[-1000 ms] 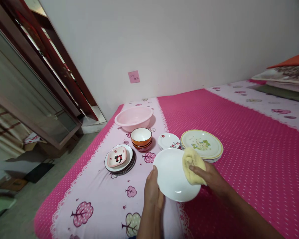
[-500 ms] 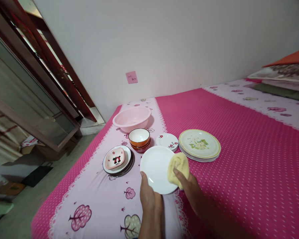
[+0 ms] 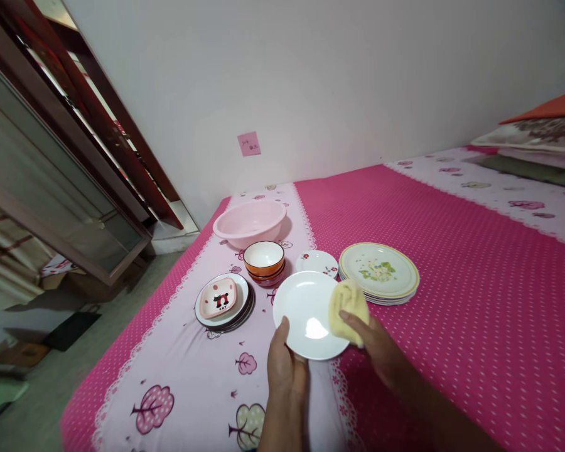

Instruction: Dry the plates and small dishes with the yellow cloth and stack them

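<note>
Item, white round plate [image 3: 304, 304], plain and glossy: being held tilted above the bedspread [image 3: 461, 326], in front of the other crockery; left hand [image 3: 285, 367] gripping its near-left rim, thumb lying on the upper face, fingers partly showing beneath; right hand [image 3: 365, 336] closing around a yellow cloth [image 3: 346, 307], thumb on top, the cloth overlapping the plate's right side; the right fingers behind the cloth are hiding, so their exact spread cannot be told.

Risks, as judged: the smooth rim could be slipping from the left hand, since only one edge is visibly being gripped and hard pressure from the cloth on the opposite side would be twisting it; the far rim could be knocking the small flower-printed plates [image 3: 316, 260] or the stacked yellow-rimmed oval plates [image 3: 379, 270], both sitting near in view, the true gap not showing; a falling plate could be striking the orange-sided bowls [image 3: 265, 267] and chipping; soft bedding, giving underneath, could be letting stacks tip.
</note>
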Available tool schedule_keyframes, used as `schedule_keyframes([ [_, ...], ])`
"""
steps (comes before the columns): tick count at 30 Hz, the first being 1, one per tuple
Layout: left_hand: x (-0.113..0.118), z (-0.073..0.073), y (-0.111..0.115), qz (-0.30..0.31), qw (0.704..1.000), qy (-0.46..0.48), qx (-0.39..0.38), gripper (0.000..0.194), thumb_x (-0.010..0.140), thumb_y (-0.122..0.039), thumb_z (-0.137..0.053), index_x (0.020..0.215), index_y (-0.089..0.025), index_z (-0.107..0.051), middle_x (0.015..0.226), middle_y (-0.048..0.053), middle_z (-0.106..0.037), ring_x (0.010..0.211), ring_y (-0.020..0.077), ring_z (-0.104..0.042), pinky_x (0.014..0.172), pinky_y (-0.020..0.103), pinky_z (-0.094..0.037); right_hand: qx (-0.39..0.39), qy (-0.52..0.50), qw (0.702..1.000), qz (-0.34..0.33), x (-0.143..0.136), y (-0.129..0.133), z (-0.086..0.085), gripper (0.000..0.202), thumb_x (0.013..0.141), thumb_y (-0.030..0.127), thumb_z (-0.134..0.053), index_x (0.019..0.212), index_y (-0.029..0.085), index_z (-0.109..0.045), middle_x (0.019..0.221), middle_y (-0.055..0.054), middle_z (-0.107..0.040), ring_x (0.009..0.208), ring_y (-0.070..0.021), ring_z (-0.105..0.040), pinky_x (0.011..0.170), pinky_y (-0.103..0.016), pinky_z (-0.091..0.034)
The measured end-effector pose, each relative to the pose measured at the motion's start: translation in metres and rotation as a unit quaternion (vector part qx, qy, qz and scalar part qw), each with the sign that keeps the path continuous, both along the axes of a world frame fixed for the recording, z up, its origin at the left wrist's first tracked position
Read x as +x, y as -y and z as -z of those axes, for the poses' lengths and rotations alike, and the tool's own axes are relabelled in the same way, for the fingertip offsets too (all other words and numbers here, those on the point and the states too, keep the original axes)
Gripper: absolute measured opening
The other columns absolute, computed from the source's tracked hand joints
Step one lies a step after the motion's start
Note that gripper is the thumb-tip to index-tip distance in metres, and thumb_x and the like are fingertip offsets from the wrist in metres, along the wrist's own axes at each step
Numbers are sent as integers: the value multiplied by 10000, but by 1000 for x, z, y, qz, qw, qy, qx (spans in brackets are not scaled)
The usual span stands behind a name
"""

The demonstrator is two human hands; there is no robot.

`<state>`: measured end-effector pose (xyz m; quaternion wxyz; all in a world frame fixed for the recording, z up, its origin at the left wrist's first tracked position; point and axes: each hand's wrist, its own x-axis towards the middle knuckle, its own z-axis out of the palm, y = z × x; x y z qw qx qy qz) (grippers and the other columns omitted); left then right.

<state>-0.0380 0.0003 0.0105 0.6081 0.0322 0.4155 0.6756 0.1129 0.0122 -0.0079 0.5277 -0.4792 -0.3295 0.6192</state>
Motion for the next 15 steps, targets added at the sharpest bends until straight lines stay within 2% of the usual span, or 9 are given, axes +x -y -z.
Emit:
schedule_keyframes([
  [4,0,2,1,45,998,-28,30,267,879,-192,-684,1112,-62,-704,1047,156,-780,937,247,-750,959,378,-577,6,0,999,-49,30,-8,-10,578,718,485,-775,1172,134,-699,984,-118,-803,883,-321,-759,791,-412,-601],
  [7,0,2,0,66,996,-43,39,284,895,-229,-680,1125,-64,-707,1051,164,-777,969,247,-744,970,370,-566,17,7,997,-73,39,-7,-15,578,725,492,-785,1172,134,-703,930,-117,-801,799,-299,-753,771,-419,-596],
  [9,0,1,0,73,996,-50,29,306,920,-262,-654,1140,-55,-704,1066,187,-771,999,261,-739,968,382,-566,28,12,996,-81,40,-7,-16,560,719,502,-793,1136,138,-716,926,-113,-798,825,-296,-747,785,-412,-590],
  [12,1,4,0,59,997,-58,5,329,951,-283,-609,1178,-59,-686,1075,204,-766,1009,268,-739,957,394,-571,44,24,995,-88,37,-9,-13,550,698,524,-803,1088,144,-726,953,-111,-795,896,-309,-739,810,-411,-584],
  [15,2,9,0,10,998,-67,-17,386,969,-300,-574,1296,-99,-617,1096,186,-766,950,256,-754,936,414,-582,54,39,994,-86,30,-12,-7,584,672,561,-802,1069,141,-719,962,-120,-793,916,-328,-735,816,-434,-581],
])
